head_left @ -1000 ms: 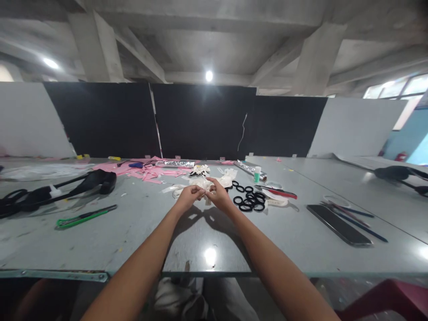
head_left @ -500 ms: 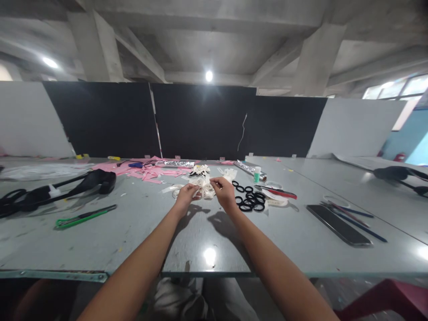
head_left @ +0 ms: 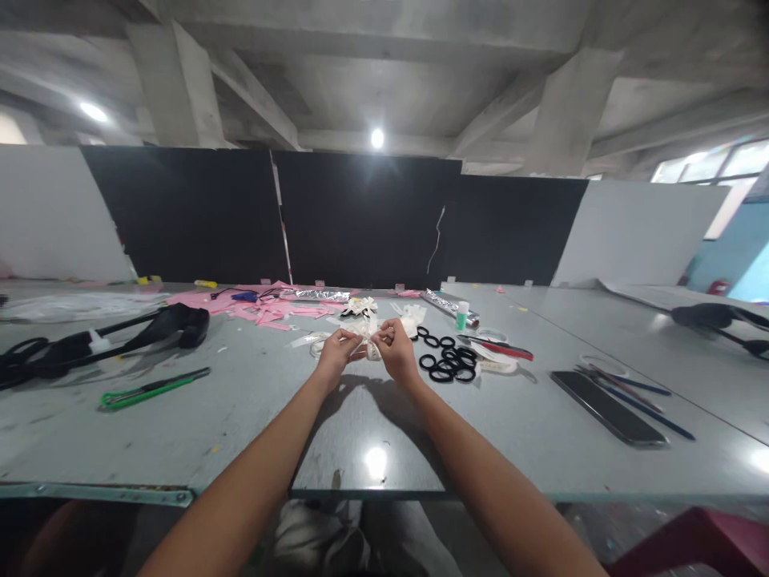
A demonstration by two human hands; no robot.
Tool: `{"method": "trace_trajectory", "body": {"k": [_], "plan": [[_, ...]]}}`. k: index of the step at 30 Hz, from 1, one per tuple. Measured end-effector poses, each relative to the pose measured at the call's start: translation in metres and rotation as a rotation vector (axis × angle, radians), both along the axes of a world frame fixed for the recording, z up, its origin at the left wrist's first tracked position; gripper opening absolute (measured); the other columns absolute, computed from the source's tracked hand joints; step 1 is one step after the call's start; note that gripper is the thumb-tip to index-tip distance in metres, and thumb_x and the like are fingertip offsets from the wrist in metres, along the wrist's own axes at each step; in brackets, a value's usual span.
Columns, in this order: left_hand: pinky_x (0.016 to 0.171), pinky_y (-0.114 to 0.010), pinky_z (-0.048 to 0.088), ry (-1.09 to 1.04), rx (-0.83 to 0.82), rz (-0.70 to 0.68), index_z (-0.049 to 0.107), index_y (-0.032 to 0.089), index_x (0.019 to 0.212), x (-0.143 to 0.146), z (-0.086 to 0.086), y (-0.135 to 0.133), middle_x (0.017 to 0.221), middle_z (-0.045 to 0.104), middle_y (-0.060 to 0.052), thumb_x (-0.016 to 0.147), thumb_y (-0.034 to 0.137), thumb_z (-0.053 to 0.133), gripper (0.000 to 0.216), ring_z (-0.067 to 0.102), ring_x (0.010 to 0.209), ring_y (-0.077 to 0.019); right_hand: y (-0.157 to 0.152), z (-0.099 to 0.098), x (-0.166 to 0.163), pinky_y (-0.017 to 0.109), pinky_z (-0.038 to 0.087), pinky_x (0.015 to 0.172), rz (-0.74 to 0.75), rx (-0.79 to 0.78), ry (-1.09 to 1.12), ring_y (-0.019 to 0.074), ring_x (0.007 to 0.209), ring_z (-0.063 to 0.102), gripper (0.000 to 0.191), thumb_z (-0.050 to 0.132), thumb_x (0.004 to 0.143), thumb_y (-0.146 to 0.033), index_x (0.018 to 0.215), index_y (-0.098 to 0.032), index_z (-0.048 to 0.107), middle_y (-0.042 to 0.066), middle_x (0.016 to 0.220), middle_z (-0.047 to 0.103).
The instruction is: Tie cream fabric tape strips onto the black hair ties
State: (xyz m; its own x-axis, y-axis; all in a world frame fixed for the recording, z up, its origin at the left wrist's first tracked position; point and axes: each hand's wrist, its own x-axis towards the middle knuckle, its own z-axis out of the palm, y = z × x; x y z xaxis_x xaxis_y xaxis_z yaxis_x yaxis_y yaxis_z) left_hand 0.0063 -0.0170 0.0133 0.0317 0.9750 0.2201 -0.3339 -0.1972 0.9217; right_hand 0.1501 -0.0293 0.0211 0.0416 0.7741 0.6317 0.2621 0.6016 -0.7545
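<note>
Both of my hands meet above the middle of the grey table (head_left: 252, 417). My left hand (head_left: 337, 353) and my right hand (head_left: 395, 349) are both closed, pinching a small cream-white ribbon piece (head_left: 368, 338) between them. Just right of my right hand lies a cluster of several black rings (head_left: 449, 359). More cream ribbon scraps (head_left: 359, 305) lie just behind my hands.
A green utility knife (head_left: 153, 388) and a black bag with straps (head_left: 102, 340) lie at the left. Pink paper scraps (head_left: 264, 308) and a silver foil roll (head_left: 445, 303) sit further back. Red-handled scissors (head_left: 501, 346), a dark phone (head_left: 608, 405) and pens (head_left: 637, 394) are on the right.
My hands drew closer together again, and the ribbon piece that was spread wider half a second ago is bunched between the fingertips.
</note>
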Motion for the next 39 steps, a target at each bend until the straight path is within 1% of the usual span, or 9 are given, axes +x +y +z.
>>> {"method": "trace_trajectory", "body": {"k": [6,13,18,22,25,28,30,34,39], "plan": [[0.07,-0.035,0.054,0.007,0.0,-0.008,0.044,0.018,0.076,0.001,0.002,-0.004,0.076,0.066,-0.001,0.06,0.034,0.077,0.041,0.066,0.066,-0.0154,0.0,0.001,0.002,0.022,0.038,0.056,-0.036,-0.014,-0.012,0.0124,0.059,0.055,0.017,0.057,0.074,-0.027,0.087,-0.022,0.047,-0.004,0.069,0.058],[0.069,-0.033,0.054,0.016,0.007,-0.051,0.045,0.017,0.075,0.0,0.003,-0.004,0.075,0.066,-0.001,0.058,0.032,0.078,0.04,0.067,0.066,-0.0155,0.0,0.002,0.003,0.022,0.035,0.055,-0.057,-0.02,-0.062,0.0122,0.057,0.052,0.014,0.056,0.075,-0.027,0.086,-0.022,0.048,-0.005,0.066,0.057],[0.066,-0.033,0.054,0.009,-0.011,-0.023,0.046,0.017,0.079,0.0,0.004,-0.004,0.071,0.067,-0.001,0.056,0.029,0.079,0.042,0.066,0.064,-0.0168,-0.003,0.003,0.001,0.022,0.035,0.055,-0.053,-0.025,-0.086,0.0122,0.057,0.051,0.013,0.056,0.075,-0.027,0.085,-0.022,0.049,-0.004,0.068,0.058],[0.067,-0.034,0.054,0.008,-0.021,-0.035,0.053,0.017,0.097,0.0,0.005,-0.005,0.082,0.069,-0.004,0.056,0.027,0.08,0.05,0.067,0.068,-0.0177,-0.004,0.003,0.001,0.023,0.035,0.057,-0.07,-0.013,-0.109,0.0123,0.059,0.052,0.011,0.055,0.075,-0.027,0.084,-0.022,0.05,-0.004,0.071,0.059],[0.069,-0.033,0.053,0.049,-0.014,-0.107,0.059,0.015,0.096,0.0,0.005,-0.006,0.09,0.069,-0.008,0.055,0.026,0.08,0.047,0.066,0.073,-0.0189,-0.005,0.003,0.002,0.023,0.035,0.057,-0.087,-0.024,-0.133,0.0126,0.06,0.051,0.011,0.055,0.075,-0.027,0.084,-0.022,0.051,-0.004,0.072,0.059],[0.071,-0.032,0.052,0.087,0.003,-0.167,0.065,0.012,0.095,0.0,0.004,-0.006,0.092,0.069,-0.01,0.056,0.029,0.081,0.046,0.066,0.076,-0.0206,-0.005,0.003,0.003,0.023,0.034,0.057,-0.092,-0.026,-0.148,0.0127,0.059,0.051,0.011,0.055,0.075,-0.027,0.084,-0.022,0.051,-0.004,0.071,0.059],[0.069,-0.031,0.051,0.111,0.008,-0.154,0.066,0.012,0.096,0.0,0.003,-0.005,0.09,0.069,-0.01,0.057,0.035,0.08,0.048,0.066,0.075,-0.0207,-0.005,0.003,0.002,0.022,0.034,0.057,-0.09,-0.023,-0.154,0.0126,0.059,0.051,0.01,0.055,0.075,-0.026,0.083,-0.022,0.051,-0.004,0.071,0.059],[0.06,-0.026,0.046,0.224,0.045,-0.081,0.068,0.012,0.093,-0.003,0.0,-0.001,0.078,0.069,-0.008,0.058,0.044,0.078,0.048,0.065,0.067,-0.0187,-0.006,0.002,0.001,0.022,0.034,0.057,-0.089,-0.022,-0.183,0.0126,0.059,0.051,0.008,0.053,0.076,-0.026,0.083,-0.022,0.052,-0.004,0.07,0.059],[0.055,-0.024,0.042,0.316,0.09,-0.018,0.069,0.01,0.084,-0.006,-0.004,0.004,0.067,0.067,-0.007,0.059,0.049,0.075,0.047,0.061,0.057,-0.0161,-0.006,0.002,0.002,0.022,0.034,0.059,-0.107,-0.034,-0.226,0.0129,0.064,0.053,0.006,0.054,0.076,-0.026,0.081,-0.022,0.053,-0.003,0.075,0.061]]}}
